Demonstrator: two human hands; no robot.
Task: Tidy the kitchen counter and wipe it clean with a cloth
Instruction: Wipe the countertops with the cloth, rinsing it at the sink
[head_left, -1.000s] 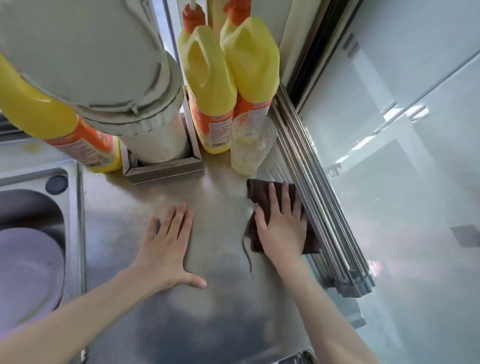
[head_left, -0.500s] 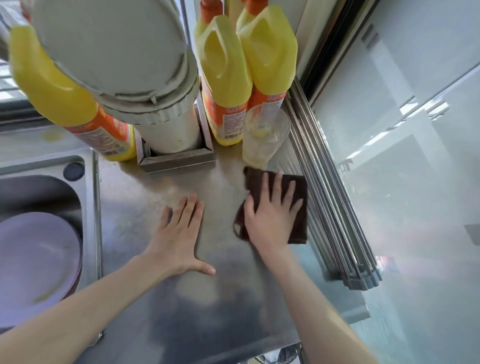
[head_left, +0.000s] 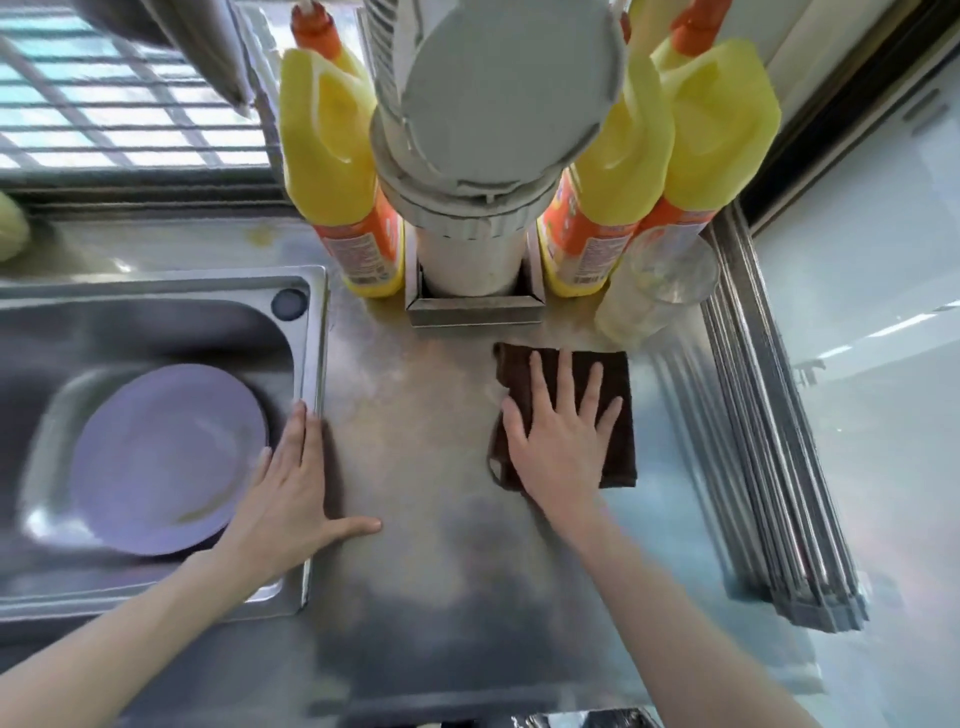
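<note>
A dark brown cloth lies flat on the steel counter, just in front of a clear plastic cup. My right hand presses down on the cloth with fingers spread. My left hand rests flat on the counter at the sink's right rim, fingers apart and thumb out, holding nothing.
A steel sink on the left holds a lilac plate. At the back stand three yellow detergent bottles and a tall white container in a steel tray. A rolled metal rack lies along the counter's right edge.
The view has swung left, bringing the sink in. My left hand has slid left to the sink's rim. My right hand and cloth have moved toward the back of the counter.
</note>
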